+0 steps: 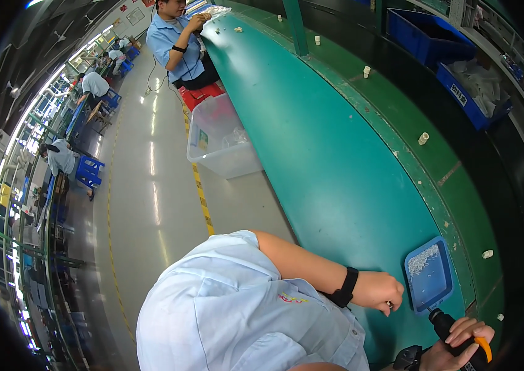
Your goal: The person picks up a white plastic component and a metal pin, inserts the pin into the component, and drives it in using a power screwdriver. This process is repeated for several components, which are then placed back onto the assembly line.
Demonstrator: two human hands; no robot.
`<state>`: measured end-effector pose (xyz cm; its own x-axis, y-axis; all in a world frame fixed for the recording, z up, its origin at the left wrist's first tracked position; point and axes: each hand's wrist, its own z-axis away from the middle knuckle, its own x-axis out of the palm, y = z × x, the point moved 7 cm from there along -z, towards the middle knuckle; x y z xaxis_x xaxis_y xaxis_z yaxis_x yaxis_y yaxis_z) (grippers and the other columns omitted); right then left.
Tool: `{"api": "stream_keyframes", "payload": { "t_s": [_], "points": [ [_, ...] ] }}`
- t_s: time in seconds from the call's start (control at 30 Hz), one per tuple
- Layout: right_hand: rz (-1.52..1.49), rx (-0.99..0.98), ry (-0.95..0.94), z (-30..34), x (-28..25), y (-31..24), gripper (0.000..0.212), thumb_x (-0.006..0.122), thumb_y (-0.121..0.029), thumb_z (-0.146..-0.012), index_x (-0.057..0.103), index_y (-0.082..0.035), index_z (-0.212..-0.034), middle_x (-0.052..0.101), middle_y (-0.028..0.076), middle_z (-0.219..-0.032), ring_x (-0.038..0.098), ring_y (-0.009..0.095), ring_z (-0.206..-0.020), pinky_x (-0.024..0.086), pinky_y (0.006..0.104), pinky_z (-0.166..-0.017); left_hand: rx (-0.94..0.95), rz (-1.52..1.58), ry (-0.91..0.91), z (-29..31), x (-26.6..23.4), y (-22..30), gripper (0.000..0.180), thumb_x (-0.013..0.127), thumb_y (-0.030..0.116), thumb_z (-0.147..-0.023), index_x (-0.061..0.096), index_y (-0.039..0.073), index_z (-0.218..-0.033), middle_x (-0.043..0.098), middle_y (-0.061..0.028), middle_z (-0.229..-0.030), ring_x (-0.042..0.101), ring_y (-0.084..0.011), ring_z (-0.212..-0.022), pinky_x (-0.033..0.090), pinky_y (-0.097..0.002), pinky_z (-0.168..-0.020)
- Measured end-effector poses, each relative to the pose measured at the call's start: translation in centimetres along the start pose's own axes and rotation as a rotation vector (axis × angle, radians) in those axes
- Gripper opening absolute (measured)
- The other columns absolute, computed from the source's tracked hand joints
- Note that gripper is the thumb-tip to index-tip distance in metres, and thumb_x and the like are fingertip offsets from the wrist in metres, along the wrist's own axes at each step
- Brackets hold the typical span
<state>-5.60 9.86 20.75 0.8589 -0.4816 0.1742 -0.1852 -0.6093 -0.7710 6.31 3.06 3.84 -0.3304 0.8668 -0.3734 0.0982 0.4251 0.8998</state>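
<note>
The driver (443, 323), wrapped by the fingers of the right hand (463, 342), slants lengthwise, tip pointing up-left at the near end of the tray (432, 285); a nudge could scatter the silvery pieces (422, 261). The left hand (382, 292) apparently pinches something small (390, 305); a loose pinch could drop it onto the table (336, 173).

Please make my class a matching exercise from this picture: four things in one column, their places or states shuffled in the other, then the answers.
Things
1. blue tray
2. black tool
3. clear plastic bin
4. left hand

Places or states
A. standing beside the green table, below its top
B. with a black band around its wrist
C. gripped in the right hand
D. lying on the table, silvery pieces inside

Pairs: 1-D, 2-C, 3-A, 4-B
</note>
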Motion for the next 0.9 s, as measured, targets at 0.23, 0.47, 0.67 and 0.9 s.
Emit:
{"api": "stream_keyframes", "payload": {
  "t_s": [0.23,0.47,0.67,0.9],
  "points": [
    [0.012,-0.023,0.011,-0.2,0.0,0.3,0.021,0.05,-0.025,-0.09,0.048,-0.004,-0.092,0.039,0.002,-0.059,0.04,0.014,-0.046,0.034,0.0269,-0.045,-0.002,0.069,-0.009,-0.1,0.1,-0.7,0.015,0.073,0.012,-0.073,0.066,0.006,-0.084,0.061,-0.0111,-0.085,0.061,-0.0291,-0.077,0.049,-0.0404,-0.065],
    [0.031,-0.017,0.046,-0.2,-0.4,0.6,0.021,0.05,-0.025,-0.09,0.048,-0.004,-0.091,0.038,0.001,-0.058,0.038,0.013,-0.045,0.034,0.0267,-0.044,-0.004,0.034,0.032,-0.2,-0.3,-0.5,0.025,0.074,0.009,-0.07,0.063,0.005,-0.092,0.062,-0.0106,-0.086,0.062,-0.0288,-0.078,0.048,-0.04,-0.065],
    [0.059,-0.03,0.048,-0.2,-0.2,0.7,0.021,0.05,-0.025,-0.09,0.047,-0.004,-0.089,0.037,0.001,-0.059,0.037,0.013,-0.044,0.033,0.0267,-0.044,-0.101,0.051,-0.02,-0.4,0.0,-1.3,0.026,0.075,0.01,-0.07,0.059,0.006,-0.089,0.063,-0.0091,-0.085,0.062,-0.0286,-0.078,0.048,-0.0401,-0.065],
    [0.074,-0.017,0.026,-0.1,0.2,0.7,0.024,0.051,-0.028,-0.091,0.046,-0.004,-0.088,0.037,0.001,-0.059,0.037,0.013,-0.045,0.033,0.0266,-0.044,-0.029,0.008,0.016,-0.1,-0.4,-1.2,0.024,0.076,0.011,-0.069,0.059,0.007,-0.086,0.062,-0.0078,-0.084,0.062,-0.0272,-0.076,0.048,-0.0394,-0.064]
  ]
}}
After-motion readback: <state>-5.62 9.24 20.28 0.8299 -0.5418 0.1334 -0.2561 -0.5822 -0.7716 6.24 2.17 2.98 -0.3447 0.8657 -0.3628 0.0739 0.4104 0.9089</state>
